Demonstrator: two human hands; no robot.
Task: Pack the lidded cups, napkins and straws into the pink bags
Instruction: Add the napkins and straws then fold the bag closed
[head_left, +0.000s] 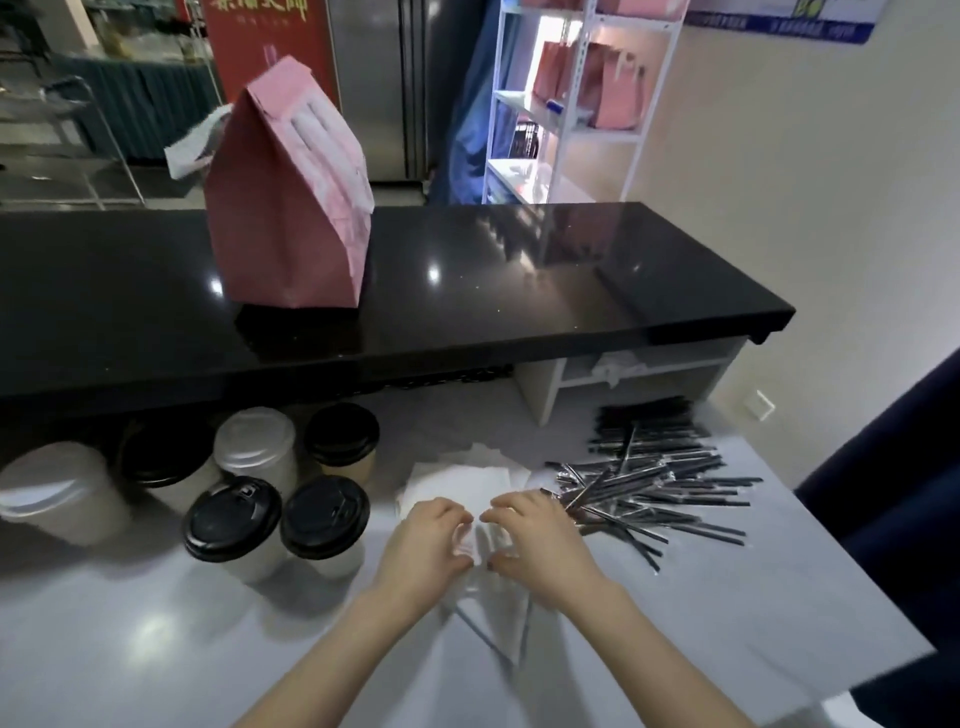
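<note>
1. Pinching a white napkin (480, 540) between both hands: left hand (431, 540) and right hand (530, 540) meet at the middle of the grey desk (156, 639), fingers (447, 512) curled and pressed onto the sheet, thumbs underneath; a wrapped straw or two seems to hang below the grip, blurred.
2. Risking a tear or a crumpled fold, likely from pulling thin paper two ways at once.
3. Risking a slipped straw, probably sliding out toward 6 o'clock if the wrap stays loose.
4. Risking a scatter of the straws (660, 483) at 2 o'clock, just beside the right hand's knuckles.
5. Risking a knocked cup: lidded cups (275, 514) at 9 o'clock, near the left forearm, tall and presumably easy to tip.
6. Looking thin, soft and limp; more napkins (457, 478) lying loose at 12 o'clock of the hands.
7. Standing closed at 11 o'clock on the black counter (519, 270): a pink bag (291, 208), top folded over, well apart from the hands.
</note>
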